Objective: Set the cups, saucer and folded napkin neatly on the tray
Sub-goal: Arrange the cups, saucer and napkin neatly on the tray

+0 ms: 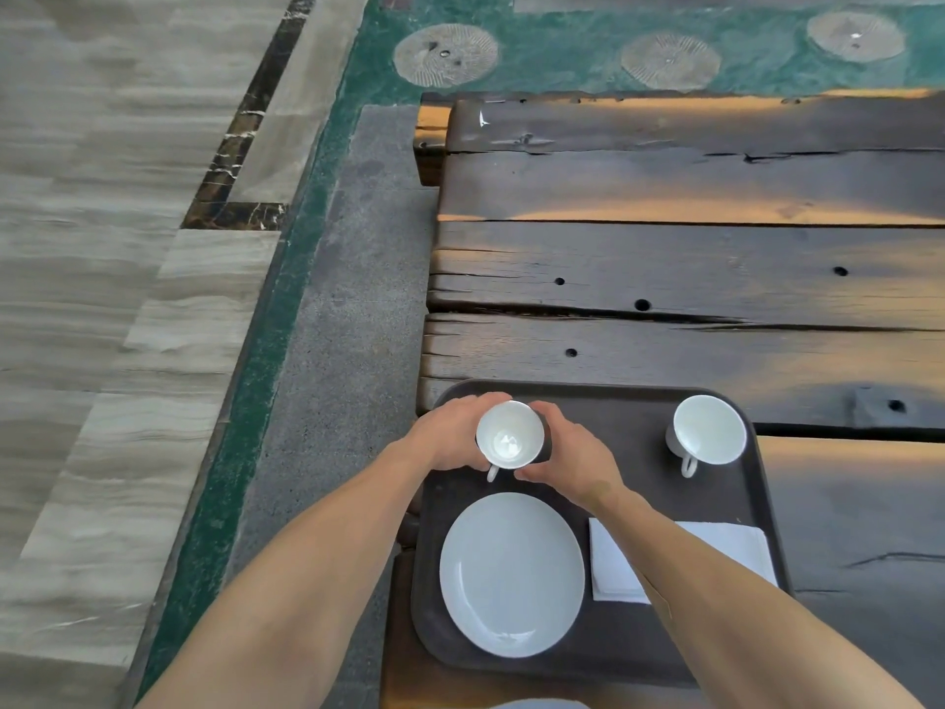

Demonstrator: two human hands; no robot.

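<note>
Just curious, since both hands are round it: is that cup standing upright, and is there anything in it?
Upright and empty. The cup shows its open mouth and bare white bottom, held between the left hand and right hand.

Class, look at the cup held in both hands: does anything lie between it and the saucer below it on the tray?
Nothing visible does. The held cup sits between the left hand and right hand, and only bare tray separates it from the empty saucer.

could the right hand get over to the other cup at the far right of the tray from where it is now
Probably yes, once it lets go. The right hand and left hand both cup the near cup; only bare tray lies between it and the far-right cup.
</note>
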